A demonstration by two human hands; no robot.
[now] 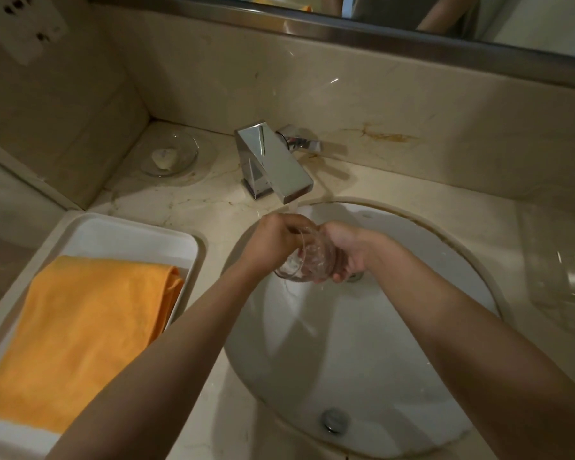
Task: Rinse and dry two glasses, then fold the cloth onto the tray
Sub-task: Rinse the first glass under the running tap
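Glass point(307, 260), gripped by our left hand point(273, 242) and right hand point(347, 249), sits under the tap point(273, 161) over the sink point(412, 343). Drying remains; the orange cloth point(80, 336) lies on the tray point(123, 232) at the counter's left edge.

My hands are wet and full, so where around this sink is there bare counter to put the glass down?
Bare marble lies between the faucet and the soap dish, and behind the sink rim to the faucet's right. Left is crowded: the cloth covers most of the tray. Both hands grip the glass.
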